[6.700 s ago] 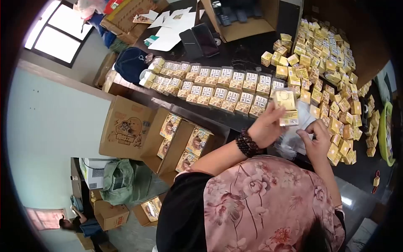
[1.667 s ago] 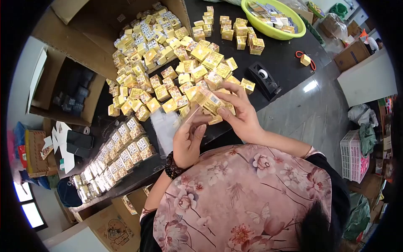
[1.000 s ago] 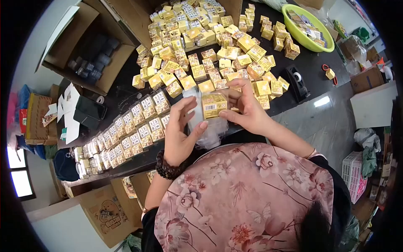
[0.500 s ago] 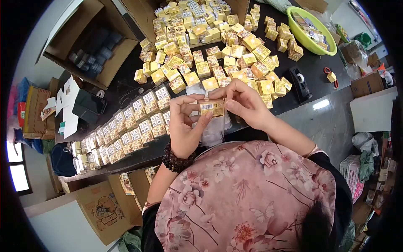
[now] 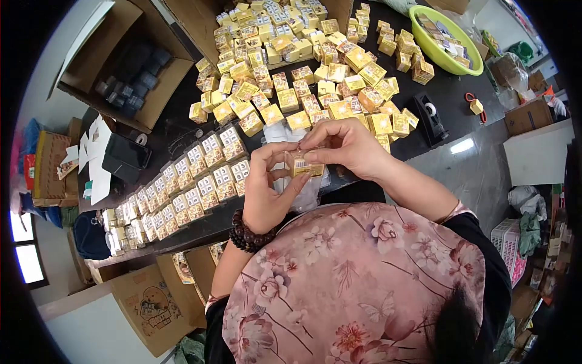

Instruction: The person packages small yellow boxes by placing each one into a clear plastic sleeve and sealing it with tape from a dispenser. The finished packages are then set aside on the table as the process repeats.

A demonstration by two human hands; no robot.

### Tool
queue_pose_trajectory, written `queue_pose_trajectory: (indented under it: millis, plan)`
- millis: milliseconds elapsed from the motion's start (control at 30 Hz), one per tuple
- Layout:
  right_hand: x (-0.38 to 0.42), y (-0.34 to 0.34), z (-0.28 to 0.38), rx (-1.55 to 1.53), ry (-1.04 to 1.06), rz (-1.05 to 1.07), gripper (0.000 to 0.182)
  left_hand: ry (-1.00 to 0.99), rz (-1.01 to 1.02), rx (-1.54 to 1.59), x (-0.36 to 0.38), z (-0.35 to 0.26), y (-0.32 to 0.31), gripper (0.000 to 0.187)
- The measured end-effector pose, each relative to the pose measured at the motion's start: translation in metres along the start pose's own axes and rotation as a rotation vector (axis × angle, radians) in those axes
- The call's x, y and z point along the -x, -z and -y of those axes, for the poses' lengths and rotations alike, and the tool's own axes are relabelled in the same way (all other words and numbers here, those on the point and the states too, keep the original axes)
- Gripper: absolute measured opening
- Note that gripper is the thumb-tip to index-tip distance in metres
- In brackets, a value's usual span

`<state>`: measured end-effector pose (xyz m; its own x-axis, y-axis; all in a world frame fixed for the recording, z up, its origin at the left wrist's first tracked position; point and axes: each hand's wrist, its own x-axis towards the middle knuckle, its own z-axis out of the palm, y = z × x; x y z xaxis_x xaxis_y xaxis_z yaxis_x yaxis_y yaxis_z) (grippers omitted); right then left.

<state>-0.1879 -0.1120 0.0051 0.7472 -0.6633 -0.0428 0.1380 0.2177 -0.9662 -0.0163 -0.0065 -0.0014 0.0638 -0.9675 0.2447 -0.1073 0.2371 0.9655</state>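
Between both hands is a small yellow box (image 5: 308, 169) with a barcode label, in what looks like a clear plastic sleeve. My left hand (image 5: 267, 182), with a dark bead bracelet at the wrist, grips its left side between thumb and fingers. My right hand (image 5: 348, 148) pinches at the upper edge of the box, thumb against the fingers; whether it grips the sleeve or the box is hard to see. Beneath the hands lie clear plastic sleeves (image 5: 308, 199). Just beyond are many loose yellow boxes (image 5: 288, 100).
Wrapped boxes (image 5: 194, 203) stand in two rows on the dark table at left. An open carton (image 5: 173, 79) holds clear cases. A green basin (image 5: 418, 36), a black tape dispenser (image 5: 431, 121) and orange-handled scissors (image 5: 483, 115) sit to the right. A phone (image 5: 124, 155) lies left.
My right hand has shifted left and over the top of the box, its thumb now on the upper edge. The box has tilted a little, and the whole view has shifted slightly.
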Motion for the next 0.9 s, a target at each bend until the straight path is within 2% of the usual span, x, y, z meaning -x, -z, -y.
queue_pose_trajectory:
  millis: [133,267,400,533,800,900]
  plan:
    - [0.001,0.001,-0.001,0.047,-0.005,-0.027,0.007,0.002,0.03,0.016,0.0,0.004,0.002,0.053]
    - [0.0,0.001,-0.011,0.13,0.121,-0.05,0.007,0.033,0.046,-0.041,-0.001,0.003,0.005,0.051]
    - [0.003,-0.002,-0.007,0.22,0.214,-0.037,0.004,-0.044,0.049,-0.145,-0.004,0.002,0.008,0.048]
    - [0.0,0.001,-0.011,0.214,0.184,-0.059,0.004,-0.047,0.057,-0.144,-0.004,0.0,0.009,0.047]
    - [0.0,0.004,-0.004,0.433,0.285,0.058,0.004,-0.058,0.059,-0.195,-0.002,0.0,0.011,0.046]
    - [-0.003,0.007,-0.009,0.349,0.159,0.053,0.006,-0.024,0.055,-0.184,-0.003,-0.003,0.011,0.045]
